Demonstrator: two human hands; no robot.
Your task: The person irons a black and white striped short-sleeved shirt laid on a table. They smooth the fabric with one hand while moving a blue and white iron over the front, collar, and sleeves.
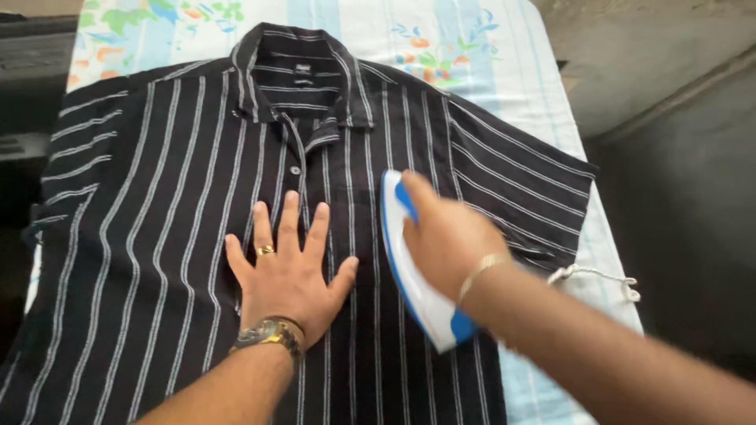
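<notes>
From the head camera, looking down, a black short-sleeved shirt (181,205) with thin white stripes lies spread flat, front up, collar at the far end and buttons closed along the placket. It rests on a table (543,102) padded with a pale cloth that has light blue bands and a floral print, which shows beyond the collar and along the right edge. The left hand (287,271) lies palm down on the shirt's chest just left of the placket, fingers spread wide and pressed flat on the fabric, holding nothing; a gold ring sits on one finger and a gold-toned watch (268,334) on the wrist. The right hand (449,236) is closed around the handle of a white and blue iron (413,275), which stands on the shirt's right chest panel, just beside the left hand's thumb but not touching it, its nose pointing toward the collar. A thin bracelet circles the right wrist. A white cord (598,275) lies on the cloth near the right sleeve.
</notes>
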